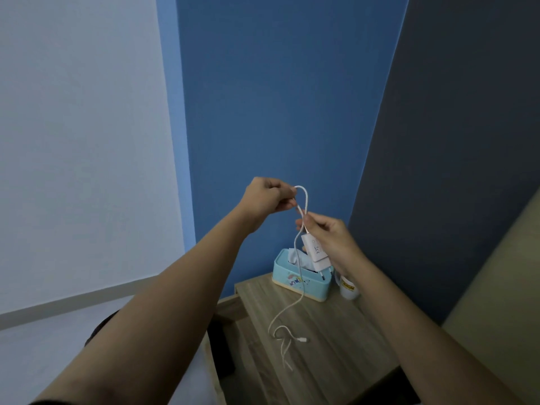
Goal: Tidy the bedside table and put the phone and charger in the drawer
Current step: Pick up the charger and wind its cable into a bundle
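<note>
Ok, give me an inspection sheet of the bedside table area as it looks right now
Surface: wooden table, drawer on its left side looks open.
Job's things: charger held up in the air; phone not seen.
Clutter: blue tissue box and white mug at the back.
Grips: left hand pinches a cable loop; right hand holds the charger.
Cables: white cable hangs down from the hands, its end coiled on the table.
Surroundings: blue wall, pale wall left.
</note>
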